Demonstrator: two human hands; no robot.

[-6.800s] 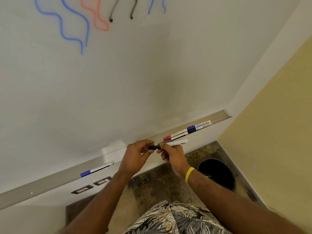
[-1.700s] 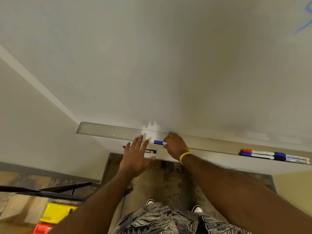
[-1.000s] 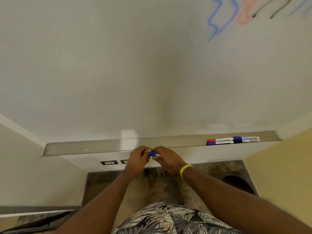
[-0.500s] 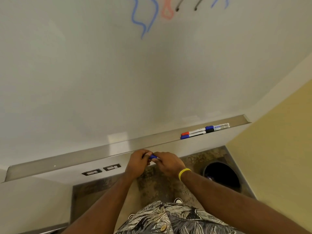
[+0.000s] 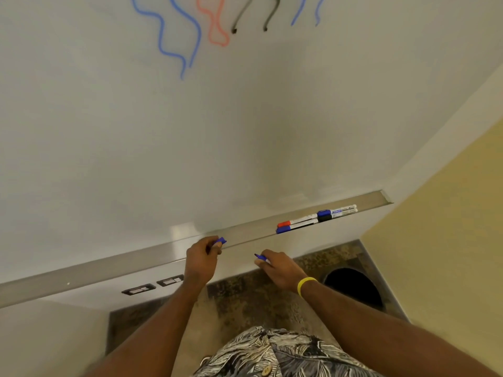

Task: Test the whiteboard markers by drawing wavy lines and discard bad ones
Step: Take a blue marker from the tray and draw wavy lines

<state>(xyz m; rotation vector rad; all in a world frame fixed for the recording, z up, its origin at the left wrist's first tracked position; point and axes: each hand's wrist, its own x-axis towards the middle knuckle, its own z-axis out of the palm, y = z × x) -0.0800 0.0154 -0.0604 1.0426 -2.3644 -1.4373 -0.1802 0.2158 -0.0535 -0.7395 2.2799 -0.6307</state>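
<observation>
Pinching a blue cap point(image 5: 221, 241), the left hand point(image 5: 202, 261) is apart from the right hand point(image 5: 280, 270), apparently gripping the marker point(image 5: 260, 257).

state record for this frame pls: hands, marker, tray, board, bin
left hand: pinches blue cap, by the tray edge
right hand: grips blue marker, cap off, tip towards the left hand
tray: four capped markers near its right end
whiteboard: blue, red and dark wavy lines at top
bin: on floor, lower right, contents unclear
</observation>
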